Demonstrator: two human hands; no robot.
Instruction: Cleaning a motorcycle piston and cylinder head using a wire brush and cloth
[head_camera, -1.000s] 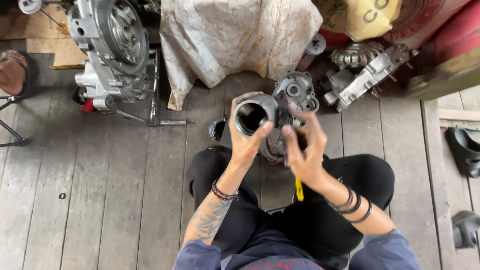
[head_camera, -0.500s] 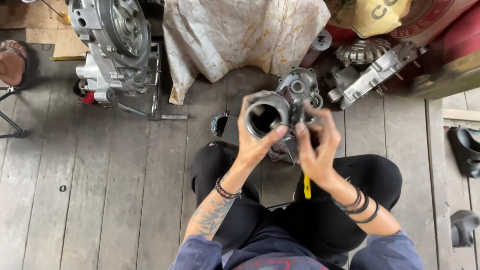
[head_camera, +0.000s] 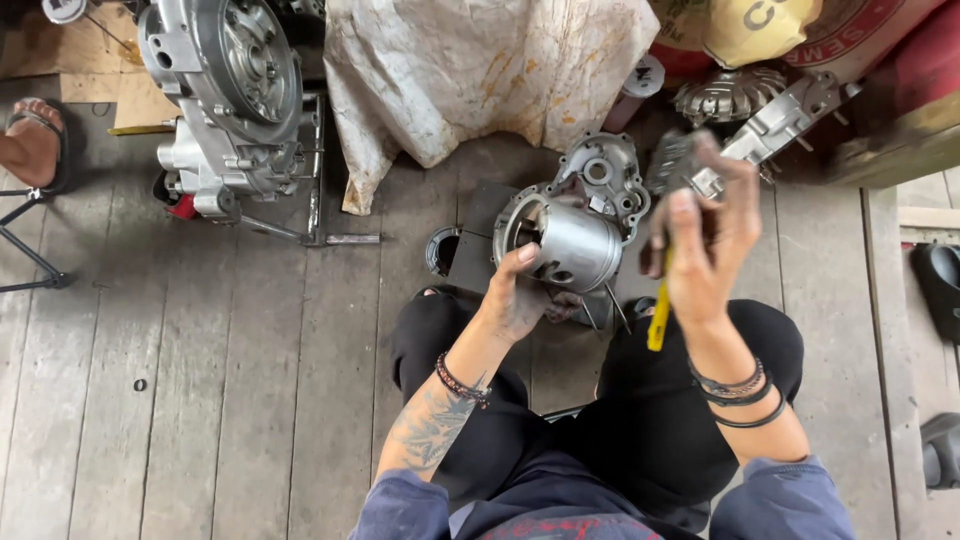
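Left hand (head_camera: 520, 295): forearm reaches forward from the lap, wrist bent, fingers closed around the lower end of the grey metal engine cylinder (head_camera: 560, 238).
Right hand (head_camera: 705, 235): raised beside the cylinder, palm turned inward, fingers closed on a yellow-handled tool (head_camera: 660, 315) (upper end motion-blurred, kind not discernible).
Cylinder position: held above the grey wooden plank floor (head_camera: 250, 380), in front of the knees, just left of the right hand and apart from it.
Cylinder axis: long axis roughly level, running left to right; open bore faces left and slightly up.
Surroundings: silver engine crankcase on a stand (head_camera: 225, 90) far left; stained white cloth (head_camera: 480, 70) ahead; cast metal cover (head_camera: 605, 170) behind the cylinder.
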